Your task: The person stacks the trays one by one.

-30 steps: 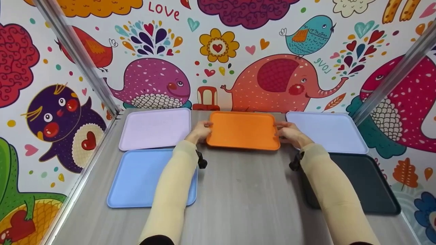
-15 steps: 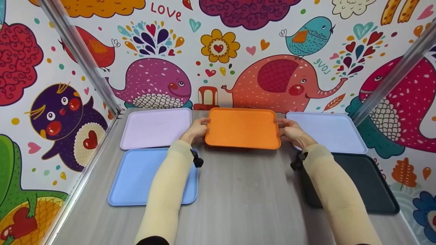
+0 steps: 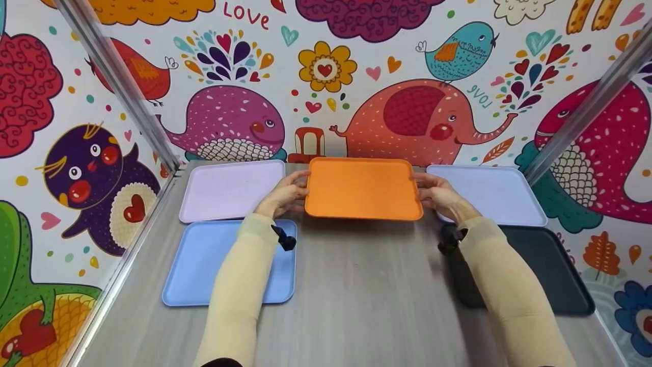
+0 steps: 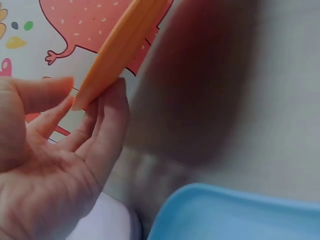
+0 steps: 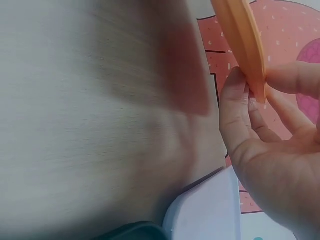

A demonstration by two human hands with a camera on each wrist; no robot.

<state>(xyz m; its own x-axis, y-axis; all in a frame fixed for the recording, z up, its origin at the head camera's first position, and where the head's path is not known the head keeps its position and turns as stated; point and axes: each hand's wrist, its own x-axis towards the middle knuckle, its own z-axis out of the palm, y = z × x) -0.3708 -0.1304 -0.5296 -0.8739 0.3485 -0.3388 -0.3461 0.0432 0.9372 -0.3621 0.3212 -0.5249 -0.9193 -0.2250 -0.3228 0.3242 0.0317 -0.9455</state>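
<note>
An orange tray (image 3: 363,188) is held level between both hands at the back middle of the table. The left hand (image 3: 285,195) pinches its left short edge, thumb on top and fingers beneath, as the left wrist view shows at the tray's edge (image 4: 112,55). On the opposite short edge the right hand (image 3: 442,195) pinches it the same way, fingers curled under the orange rim (image 5: 245,45) in the right wrist view. In both wrist views the tray is off the table, with its shadow on the grey surface below.
Left of the orange tray lie a lilac tray (image 3: 229,191) and, nearer, a blue tray (image 3: 198,265). On the right are a pale lavender tray (image 3: 491,196) and a dark green tray (image 3: 547,270). Printed walls and metal posts (image 3: 122,92) border the grey table (image 3: 356,306).
Both hands have lifted the orange tray from the table and brought it slightly nearer; it looks larger in the head view. The other trays have stayed put.
</note>
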